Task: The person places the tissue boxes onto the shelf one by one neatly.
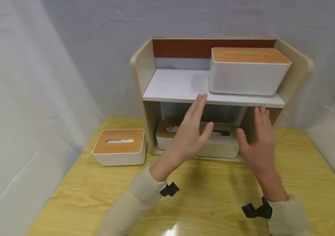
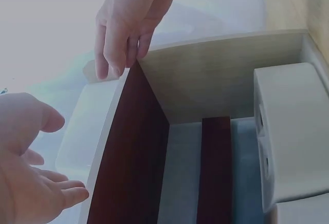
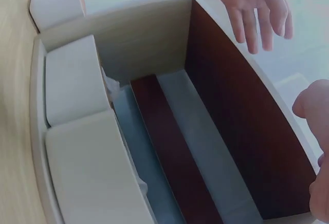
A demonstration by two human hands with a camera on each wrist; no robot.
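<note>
My left hand (image 1: 189,134) is raised before the shelf unit with straight fingers and holds nothing. Its fingertips overlap the front edge of the upper shelf (image 1: 174,87) in the head view; I cannot tell whether they touch it. My right hand (image 1: 259,144), also with fingers extended and nothing in it, is farther right, below the large white box with a wooden lid (image 1: 248,77). That box sits at the right on the upper shelf. The right wrist view catches the left hand (image 3: 254,5) at the top and part of the right hand (image 3: 318,131) at the edge.
On the lower shelf stand a wooden-lidded tissue box (image 1: 162,142) and a pale tissue box (image 1: 221,149), both partly hidden by the left hand. Another wooden-lidded tissue box (image 1: 121,147) is on the wooden table (image 1: 202,200), left of the shelf unit's side panel (image 1: 139,70).
</note>
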